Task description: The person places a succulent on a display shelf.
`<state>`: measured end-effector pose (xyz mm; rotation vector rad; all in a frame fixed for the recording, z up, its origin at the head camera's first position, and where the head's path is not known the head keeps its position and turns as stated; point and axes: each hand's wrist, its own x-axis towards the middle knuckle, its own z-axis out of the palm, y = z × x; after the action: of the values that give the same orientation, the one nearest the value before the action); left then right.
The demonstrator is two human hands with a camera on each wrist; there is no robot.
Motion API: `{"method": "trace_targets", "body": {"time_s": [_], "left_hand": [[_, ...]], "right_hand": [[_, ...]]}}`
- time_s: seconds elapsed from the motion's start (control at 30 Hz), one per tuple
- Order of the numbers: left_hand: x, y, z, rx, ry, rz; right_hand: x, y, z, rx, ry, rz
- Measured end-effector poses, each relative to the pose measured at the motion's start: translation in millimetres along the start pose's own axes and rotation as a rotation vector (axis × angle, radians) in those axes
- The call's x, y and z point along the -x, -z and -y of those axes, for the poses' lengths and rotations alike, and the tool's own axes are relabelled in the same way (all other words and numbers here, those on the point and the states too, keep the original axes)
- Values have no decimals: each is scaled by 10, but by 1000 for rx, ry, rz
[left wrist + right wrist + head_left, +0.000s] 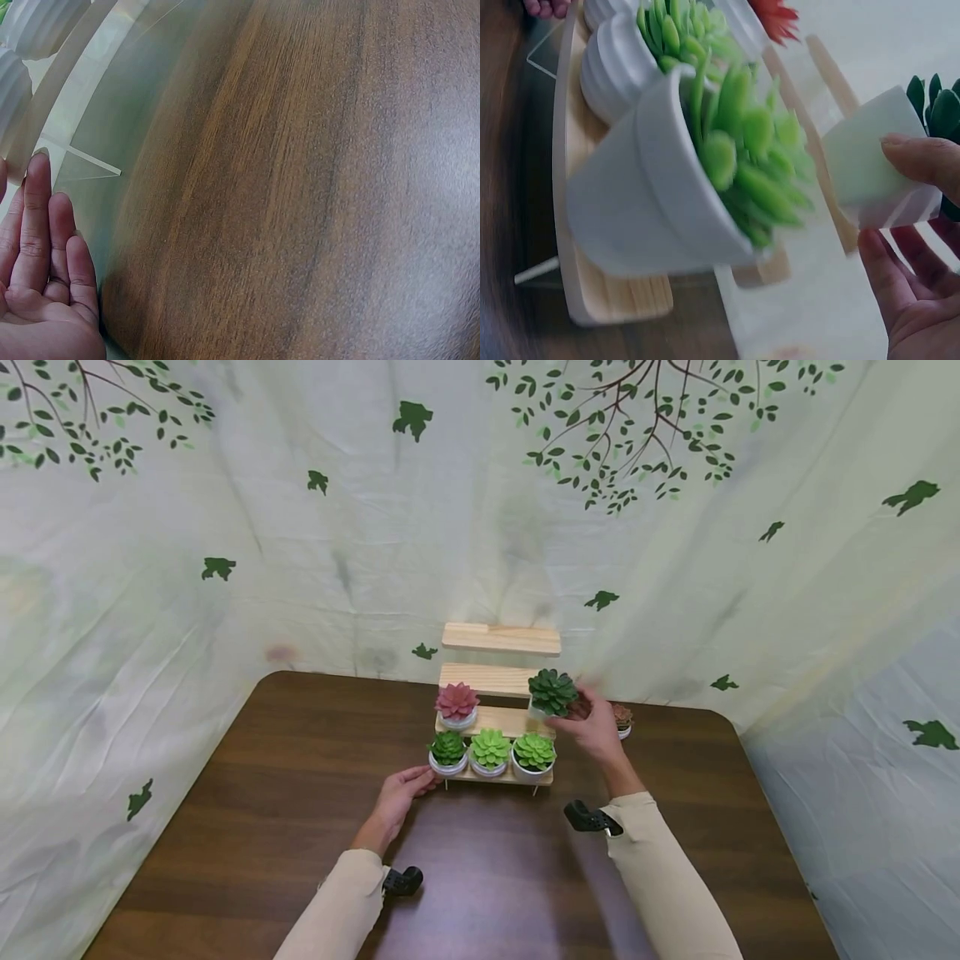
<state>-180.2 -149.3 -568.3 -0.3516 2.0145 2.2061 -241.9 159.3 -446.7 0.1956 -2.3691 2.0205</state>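
Note:
My right hand (594, 727) grips a potted dark green succulent (552, 692) by its white pot (877, 161), thumb on one side and fingers on the other. The pot is held over the right end of a stepped wooden plant stand (495, 720). At the stand's lower left corner is my left hand (401, 797), its straight fingers (35, 217) right at the bottom tier's edge. Along that tier stand a green succulent (448, 748), a light green succulent (490, 749) and another light green succulent (534, 753). A pink succulent (457, 702) sits one tier higher, on the left.
A reddish-brown potted plant (622, 718) stands on the brown table (300, 793), right of the stand and partly behind my right hand. Thin clear legs (94, 161) hold up the stand. Behind the table hangs a leaf-printed curtain (337, 593).

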Motion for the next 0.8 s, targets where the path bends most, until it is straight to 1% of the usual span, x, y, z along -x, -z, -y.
{"method": "trace_targets", "body": {"time_s": [0.33, 0.43, 0.5, 0.6, 0.63, 0.67, 0.8], "left_hand": [[23, -5, -10, -8, -20, 2], [18, -8, -5, -6, -3, -9], [12, -10, 1, -13, -3, -9], [3, -13, 6, -15, 7, -15], [1, -14, 5, -17, 5, -15], [-1, -14, 4, -19, 5, -16], [0, -15, -3, -14, 3, -16]], "right_hand": [[-94, -219, 66, 62, -38, 118], [-109, -267, 78, 98, -57, 137], [-117, -297, 88, 130, -78, 139], [-131, -326, 107, 179, -84, 152], [-122, -337, 157, 192, -83, 163], [-107, -348, 212, 200, -81, 174], [-147, -382, 211, 221, -96, 194]]}}
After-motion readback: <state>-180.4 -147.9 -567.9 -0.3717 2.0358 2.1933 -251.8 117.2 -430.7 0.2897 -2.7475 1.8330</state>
